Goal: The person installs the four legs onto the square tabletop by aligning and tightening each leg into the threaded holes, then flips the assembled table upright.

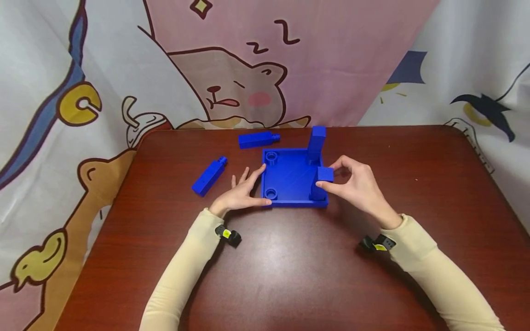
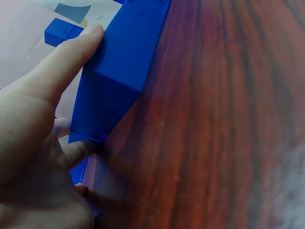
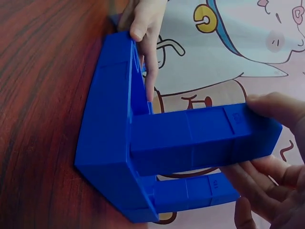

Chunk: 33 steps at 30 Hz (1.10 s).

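Note:
A square blue tray-like base lies on the table with round sockets in its two left corners. My left hand holds its left side, thumb on the rim at the near corner and index finger farther back. In the near right corner stands a square blue post. My right hand pinches that post near its top between thumb and fingers. Another blue post stands upright in the far right corner, untouched by either hand. The joint under the pinched post is hidden in the head view.
Two loose blue posts with threaded-looking ends lie on the brown table: one post left of the base, the other post behind it. A printed curtain hangs at the table's back edge.

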Tool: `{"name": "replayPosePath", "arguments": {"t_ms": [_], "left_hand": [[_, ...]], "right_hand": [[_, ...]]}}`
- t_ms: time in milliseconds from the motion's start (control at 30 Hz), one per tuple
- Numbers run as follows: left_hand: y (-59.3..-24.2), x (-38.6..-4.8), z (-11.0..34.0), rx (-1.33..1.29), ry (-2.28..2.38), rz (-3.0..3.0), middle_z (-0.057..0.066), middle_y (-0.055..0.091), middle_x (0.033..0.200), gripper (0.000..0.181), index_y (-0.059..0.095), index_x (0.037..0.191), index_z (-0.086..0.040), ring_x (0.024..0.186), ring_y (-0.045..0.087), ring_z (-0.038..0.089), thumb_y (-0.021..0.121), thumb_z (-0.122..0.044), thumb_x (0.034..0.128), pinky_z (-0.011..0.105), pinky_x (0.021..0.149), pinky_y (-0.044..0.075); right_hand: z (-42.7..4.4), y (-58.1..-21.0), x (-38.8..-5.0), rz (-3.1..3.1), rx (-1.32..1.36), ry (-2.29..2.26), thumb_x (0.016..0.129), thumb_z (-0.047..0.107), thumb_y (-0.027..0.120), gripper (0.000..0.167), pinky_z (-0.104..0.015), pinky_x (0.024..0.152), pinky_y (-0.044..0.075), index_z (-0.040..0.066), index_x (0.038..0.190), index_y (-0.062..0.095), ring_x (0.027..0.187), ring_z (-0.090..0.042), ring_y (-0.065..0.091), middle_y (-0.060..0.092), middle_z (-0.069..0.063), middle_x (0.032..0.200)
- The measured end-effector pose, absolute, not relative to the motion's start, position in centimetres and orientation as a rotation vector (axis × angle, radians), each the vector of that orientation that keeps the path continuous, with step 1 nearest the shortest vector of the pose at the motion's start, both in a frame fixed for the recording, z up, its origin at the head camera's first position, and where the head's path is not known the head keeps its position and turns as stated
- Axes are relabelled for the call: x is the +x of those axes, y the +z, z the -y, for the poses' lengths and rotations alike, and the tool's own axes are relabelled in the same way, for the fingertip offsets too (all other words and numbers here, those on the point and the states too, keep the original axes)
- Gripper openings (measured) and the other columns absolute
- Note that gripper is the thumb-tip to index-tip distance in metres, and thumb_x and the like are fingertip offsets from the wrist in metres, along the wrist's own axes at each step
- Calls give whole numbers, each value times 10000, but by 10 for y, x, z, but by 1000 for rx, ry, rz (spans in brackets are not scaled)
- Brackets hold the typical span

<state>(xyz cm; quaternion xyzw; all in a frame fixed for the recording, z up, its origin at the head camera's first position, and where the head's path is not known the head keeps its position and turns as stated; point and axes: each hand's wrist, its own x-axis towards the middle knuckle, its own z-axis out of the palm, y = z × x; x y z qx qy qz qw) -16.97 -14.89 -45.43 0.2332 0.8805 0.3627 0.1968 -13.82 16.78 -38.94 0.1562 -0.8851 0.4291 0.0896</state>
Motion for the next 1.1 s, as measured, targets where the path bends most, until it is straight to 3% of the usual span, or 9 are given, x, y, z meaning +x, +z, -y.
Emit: {"name": "replayPosePath", "arguments": {"t_ms": [400, 633, 800, 933, 1100], "left_hand": [[-455, -169, 148, 655, 1021, -2462, -15, 48, 1613, 1005, 51, 1570, -213, 1436, -167, 291, 720, -424, 850, 601, 1032, -195], [-458, -169, 150, 655, 1084, -2455, -18, 57, 1612, 1002, 74, 1570, -225, 1439, -155, 287, 734, -416, 840, 590, 1034, -199], [-458, -170, 152, 670, 1151, -2431, -7, 69, 1613, 975, 102, 1568, -227, 1441, -138, 297, 734, -391, 844, 595, 1032, -198], [-453, -170, 154, 634, 1161, -2416, -11, 107, 1607, 912, 134, 1565, -227, 1448, -101, 294, 708, -369, 870, 598, 1047, -169], [-440, -173, 151, 628, 1101, -2466, 68, 209, 1583, 811, 218, 1548, -158, 1448, 31, 354, 663, -374, 905, 629, 1075, -54]], "right_hand": [[-168, -387, -134, 2662, 432, 1294, 729, 297, 864, 361, -207, 641, 481, 74, 904, 640, 738, -177, 651, 687, -47, 864], [-176, -393, -135, 2701, 504, 1422, 812, 284, 800, 408, -416, 767, 500, 89, 1137, 650, 891, -204, 632, 677, -63, 1051], [-193, -398, -140, 2575, 657, 1711, 910, 87, 677, 464, -299, 902, 475, 80, 1355, 547, 1169, -260, 557, 574, -91, 1318], [-203, -402, -143, 2568, 670, 1716, 945, 55, 614, 496, -255, 919, 449, 62, 1419, 468, 1224, -352, 496, 520, -109, 1373], [-207, -416, -147, 2709, 631, 1614, 960, 102, 604, 546, -483, 970, 399, 59, 1464, 399, 1246, -393, 458, 446, -175, 1427]]}}
